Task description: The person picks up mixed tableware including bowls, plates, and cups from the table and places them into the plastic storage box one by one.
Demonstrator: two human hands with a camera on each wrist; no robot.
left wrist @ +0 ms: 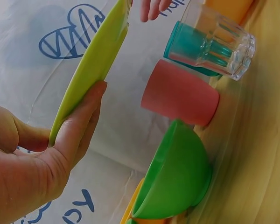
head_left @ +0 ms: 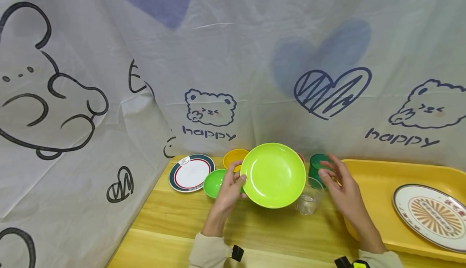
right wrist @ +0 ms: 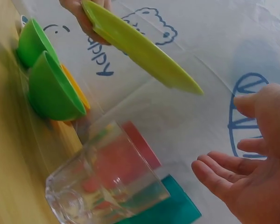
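Note:
A lime-green plate [head_left: 274, 176] is raised above the table, its face turned toward the head camera. My left hand [head_left: 228, 189] pinches its left edge, thumb on the front and fingers behind. To the right of the plate, my right hand [head_left: 344, 191] is held up with fingers spread and loosely bent, apart from the plate and holding nothing. Below and between the hands stand a clear glass [head_left: 307, 203] and a teal cup [head_left: 316, 163]. The left wrist view shows a pink cup [left wrist: 179, 93] beside them, mostly hidden behind the plate in the head view.
Two green bowls, one nearer [right wrist: 53, 88] and one farther [right wrist: 32, 44] in the right wrist view, stand near a yellow bowl [head_left: 234, 156]. A dark-rimmed white plate [head_left: 193, 174] lies at left. At right, a yellow tray [head_left: 371, 179] holds a patterned plate [head_left: 433, 211]. Printed cloth hangs behind.

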